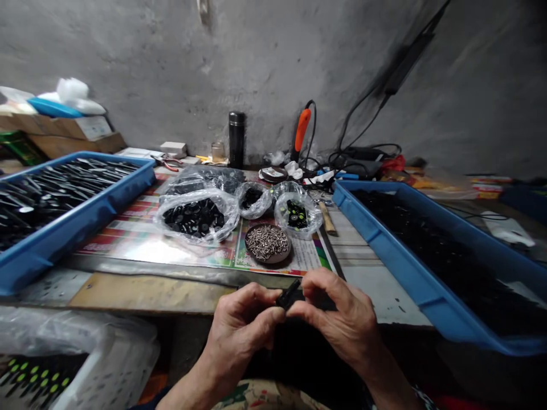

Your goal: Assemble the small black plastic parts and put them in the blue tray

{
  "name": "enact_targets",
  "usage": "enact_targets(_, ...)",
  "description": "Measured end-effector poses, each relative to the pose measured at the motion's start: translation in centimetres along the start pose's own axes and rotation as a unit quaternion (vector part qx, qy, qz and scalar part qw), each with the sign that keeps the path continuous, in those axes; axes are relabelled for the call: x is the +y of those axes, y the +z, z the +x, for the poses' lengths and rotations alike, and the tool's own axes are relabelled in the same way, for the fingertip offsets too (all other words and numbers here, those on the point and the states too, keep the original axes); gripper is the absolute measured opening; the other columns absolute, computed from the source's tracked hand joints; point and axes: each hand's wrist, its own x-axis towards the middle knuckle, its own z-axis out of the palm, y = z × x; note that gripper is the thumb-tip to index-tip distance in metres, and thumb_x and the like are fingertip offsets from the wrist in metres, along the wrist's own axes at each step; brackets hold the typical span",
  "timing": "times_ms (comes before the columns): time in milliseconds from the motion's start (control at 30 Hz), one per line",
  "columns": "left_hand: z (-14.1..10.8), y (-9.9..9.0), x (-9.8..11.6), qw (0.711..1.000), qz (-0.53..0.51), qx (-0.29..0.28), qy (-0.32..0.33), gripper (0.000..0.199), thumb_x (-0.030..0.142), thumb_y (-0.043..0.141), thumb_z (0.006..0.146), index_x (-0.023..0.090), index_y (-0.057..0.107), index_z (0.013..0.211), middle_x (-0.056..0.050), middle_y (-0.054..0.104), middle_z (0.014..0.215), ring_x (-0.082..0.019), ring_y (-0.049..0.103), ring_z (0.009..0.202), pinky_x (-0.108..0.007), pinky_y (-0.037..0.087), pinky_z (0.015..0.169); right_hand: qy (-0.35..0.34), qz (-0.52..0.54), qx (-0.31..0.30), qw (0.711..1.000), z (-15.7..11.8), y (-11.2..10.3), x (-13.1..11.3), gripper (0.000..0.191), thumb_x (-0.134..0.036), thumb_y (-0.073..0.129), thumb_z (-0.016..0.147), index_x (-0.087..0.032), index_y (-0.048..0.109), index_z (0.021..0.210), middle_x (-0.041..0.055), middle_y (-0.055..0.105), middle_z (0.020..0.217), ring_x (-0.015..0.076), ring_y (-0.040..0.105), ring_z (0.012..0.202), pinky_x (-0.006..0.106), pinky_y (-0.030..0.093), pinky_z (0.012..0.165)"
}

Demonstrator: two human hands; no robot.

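A small, dark, elongated black part [289, 294] is held in front of me, just off the table's front edge. My left hand [244, 322] pinches its left end between thumb and fingers. At the other end, the thumb and index finger of my right hand [339, 312] close around the part; their exact contact is hard to make out. Beyond my hands sits a round dish of small metal pins [267, 242]. Behind it are plastic bags of black pieces [194, 218], a smaller bag of dark pieces [252, 198] and a bag with black and yellow-green pieces [296, 214].
A blue tray [106, 213] of long black pieces stands left; another blue tray [384, 259] of dark parts is at right. Toward the wall are a black flask [236, 138] and an orange-handled tool [302, 131] with a cord. A plastic-lined container [123, 356] stands below left.
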Motion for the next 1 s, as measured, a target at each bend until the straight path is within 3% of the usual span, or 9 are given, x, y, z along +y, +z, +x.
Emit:
enact_targets(167,0.2,-0.1,-0.5,0.997,-0.069,0.003,-0.038,0.043,0.048,0.089,0.065,0.014,0.069,0.081,0.002,0.06,0.056,-0.004,0.043,0.036,-0.014,0.03,0.035,-0.03,-0.003,0.007,1.0,-0.2,0.8,-0.7,0.013,-0.027,0.06,0.104,-0.024,0.057,0.092,-0.0014,0.062,0.076,0.0164,0.063,0.066,0.023,0.05,0.062)
enact_targets(333,0.2,-0.2,-1.0,0.99,-0.125,0.001,-0.061,0.039,0.043,0.087,0.069,0.015,0.064,0.083,-0.001,0.066,0.064,-0.004,0.045,0.038,-0.013,0.03,0.035,-0.106,-0.101,0.043,0.988,-1.0,2.1,-1.2,0.012,-0.015,0.05,0.107,-0.02,0.061,0.108,0.0049,0.069,0.088,0.0187,0.069,0.076,0.025,0.055,0.068)
enact_targets(433,0.0,-0.2,-1.5,0.988,-0.146,0.003,-0.051,0.034,0.041,0.084,0.075,0.016,0.063,0.086,0.004,0.058,0.055,-0.004,0.042,0.037,-0.012,0.031,0.035,-0.109,-0.133,0.078,0.982,-1.4,2.7,-1.4,0.013,-0.018,0.048,0.11,-0.017,0.06,0.111,0.0062,0.07,0.091,0.0183,0.071,0.079,0.025,0.056,0.07)
enact_targets(533,-0.2,-0.1,-1.8,0.988,-0.147,0.008,-0.037,0.031,0.039,0.082,0.078,0.016,0.065,0.089,0.007,0.051,0.05,-0.004,0.042,0.037,-0.012,0.032,0.036,-0.083,-0.117,0.06,0.988,-1.4,2.8,-1.6,0.017,-0.025,0.045,0.112,-0.017,0.06,0.108,0.0043,0.07,0.091,0.0167,0.072,0.081,0.023,0.056,0.071)
enact_targets(700,-0.6,0.2,-1.5,0.987,-0.15,0.03,-0.046,0.032,0.039,0.084,0.075,0.015,0.069,0.091,0.003,0.058,0.06,-0.005,0.047,0.044,-0.01,0.03,0.038,-0.07,-0.107,0.061,0.99,-1.2,2.6,-1.7,0.021,-0.031,0.045,0.113,-0.019,0.059,0.104,0.0007,0.069,0.087,0.0137,0.07,0.076,0.02,0.054,0.071)
enact_targets(1000,-0.5,0.3,-1.7,0.987,-0.155,0.044,-0.012,0.035,0.041,0.085,0.074,0.013,0.072,0.091,0.003,0.057,0.058,-0.003,0.043,0.041,-0.012,0.032,0.037,-0.035,-0.095,0.08,0.992,-0.6,3.1,-1.7,0.032,-0.044,0.049,0.111,-0.019,0.061,0.095,-0.0022,0.067,0.078,0.0126,0.068,0.064,0.019,0.053,0.061)
